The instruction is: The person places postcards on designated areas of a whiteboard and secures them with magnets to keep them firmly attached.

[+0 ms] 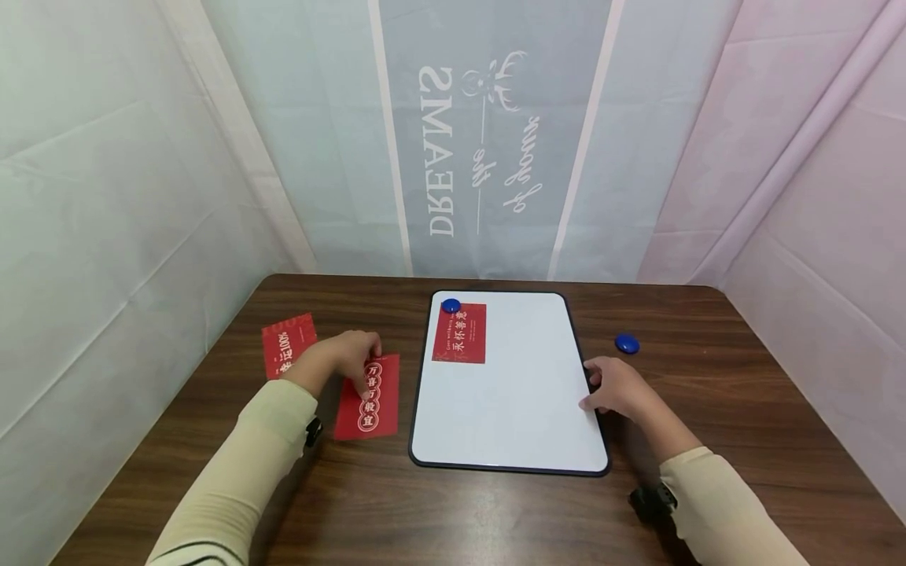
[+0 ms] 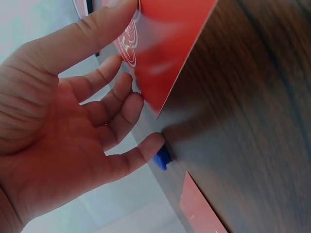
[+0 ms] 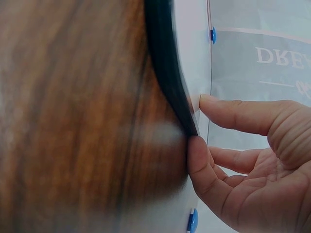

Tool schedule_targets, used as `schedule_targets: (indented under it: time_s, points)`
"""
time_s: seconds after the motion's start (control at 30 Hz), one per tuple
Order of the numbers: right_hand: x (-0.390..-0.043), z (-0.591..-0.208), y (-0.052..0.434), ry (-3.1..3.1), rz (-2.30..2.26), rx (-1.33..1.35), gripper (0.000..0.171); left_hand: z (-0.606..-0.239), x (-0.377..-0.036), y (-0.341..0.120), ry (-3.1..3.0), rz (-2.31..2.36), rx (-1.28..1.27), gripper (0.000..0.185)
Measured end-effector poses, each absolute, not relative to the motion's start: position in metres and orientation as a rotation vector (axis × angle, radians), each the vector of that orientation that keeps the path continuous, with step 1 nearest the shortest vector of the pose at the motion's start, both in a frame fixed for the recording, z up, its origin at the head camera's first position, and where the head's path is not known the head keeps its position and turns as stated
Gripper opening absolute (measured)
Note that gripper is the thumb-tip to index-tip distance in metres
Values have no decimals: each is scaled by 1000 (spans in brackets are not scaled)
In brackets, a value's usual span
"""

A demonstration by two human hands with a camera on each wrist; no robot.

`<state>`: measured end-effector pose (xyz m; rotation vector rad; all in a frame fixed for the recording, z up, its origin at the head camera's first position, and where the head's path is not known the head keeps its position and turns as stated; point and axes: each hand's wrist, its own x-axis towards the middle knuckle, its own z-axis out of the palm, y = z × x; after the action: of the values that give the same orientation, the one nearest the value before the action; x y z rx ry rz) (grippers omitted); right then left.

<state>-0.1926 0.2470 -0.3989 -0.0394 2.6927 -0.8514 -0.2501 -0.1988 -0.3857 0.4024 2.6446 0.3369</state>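
Observation:
My left hand (image 1: 348, 358) holds a red card (image 1: 382, 401) printed with white characters in rings. In the left wrist view the thumb lies on the card's face, and the card's edge stands off the wood. On the right, my right hand (image 1: 617, 385) pinches the edge of a dark-framed whiteboard (image 1: 524, 409), thumb on the white face and a finger against the rim. A second red card (image 1: 470, 334) lies at the board's upper left, with a round blue magnet (image 1: 451, 305) over its top edge.
Another red card (image 1: 286, 338) lies on the wooden table (image 1: 495, 511), partly behind my left forearm. Beyond the board's right side sits a blue magnet (image 1: 627, 343). A blue piece (image 2: 163, 158) shows by my left little finger. Cloth walls (image 1: 340, 141) enclose the table.

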Motion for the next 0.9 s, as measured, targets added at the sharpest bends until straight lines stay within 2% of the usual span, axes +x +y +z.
schedule_targets:
  time_s: [0.5, 0.9]
  points:
    - [-193, -400, 246, 2682, -858, -11, 77, -381, -240, -203, 2695, 425, 453, 81]
    - [-193, -399, 246, 2685, -858, -11, 77, -364, -241, -209, 2808, 535, 557, 53]
